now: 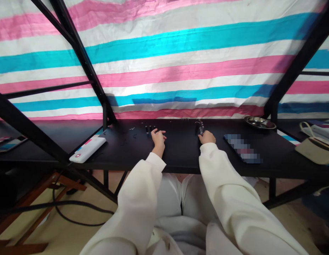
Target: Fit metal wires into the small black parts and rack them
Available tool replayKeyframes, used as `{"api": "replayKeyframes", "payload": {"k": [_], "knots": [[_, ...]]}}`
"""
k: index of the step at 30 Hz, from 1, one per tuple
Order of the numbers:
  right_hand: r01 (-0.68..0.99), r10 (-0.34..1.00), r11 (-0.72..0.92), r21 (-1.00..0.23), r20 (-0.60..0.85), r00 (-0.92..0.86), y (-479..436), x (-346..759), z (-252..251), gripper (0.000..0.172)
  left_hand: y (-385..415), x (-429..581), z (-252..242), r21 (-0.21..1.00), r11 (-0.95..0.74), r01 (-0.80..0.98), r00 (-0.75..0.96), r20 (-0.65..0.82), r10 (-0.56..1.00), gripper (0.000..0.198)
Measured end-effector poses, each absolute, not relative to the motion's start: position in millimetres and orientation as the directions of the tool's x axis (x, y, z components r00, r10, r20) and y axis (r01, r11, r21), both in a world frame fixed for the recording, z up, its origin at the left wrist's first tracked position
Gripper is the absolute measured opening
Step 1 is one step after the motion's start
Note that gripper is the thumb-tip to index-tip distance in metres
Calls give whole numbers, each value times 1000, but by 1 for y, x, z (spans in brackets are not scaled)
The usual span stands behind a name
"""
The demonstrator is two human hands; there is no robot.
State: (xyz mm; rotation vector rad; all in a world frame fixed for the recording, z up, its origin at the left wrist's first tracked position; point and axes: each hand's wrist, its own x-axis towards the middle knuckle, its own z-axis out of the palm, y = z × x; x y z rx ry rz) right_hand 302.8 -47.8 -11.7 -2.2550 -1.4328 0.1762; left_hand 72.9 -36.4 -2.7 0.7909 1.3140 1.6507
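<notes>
My left hand (158, 139) is over the black table (180, 152), fingers loosely apart, and I see nothing held in it. Just beyond its fingertips stand several small dark cylinder-like pieces (146, 130) with pale ends, too small to name. Further right, my right hand (207, 137) is closed, its fingers curled and partly hidden by the back of the hand. A small cluster of grey pieces (202, 127) lies at its fingertips. Whether any of them is in its grip I cannot make out.
A white power bank-like block (88, 149) lies at the left. To the right are a phone (240, 148), a shiny metal dish (260, 123) and a beige bag (314, 150). Black frame posts (85, 63) flank the table before a striped sheet (180, 42). White thread-like scraps (132, 128) lie far back.
</notes>
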Motion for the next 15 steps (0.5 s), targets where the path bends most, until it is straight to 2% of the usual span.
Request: {"api": "replayKeyframes", "payload": {"k": [7,15], "knots": [[854,927,-254,-455,139,350,-58,295,-12,27,-38,72,1,942,-18,-335,-350,-107,931,68],[854,933,-219,-472,154,324,-59,292,-12,25,-36,71,1,913,-29,-407,-292,-100,951,78]]}}
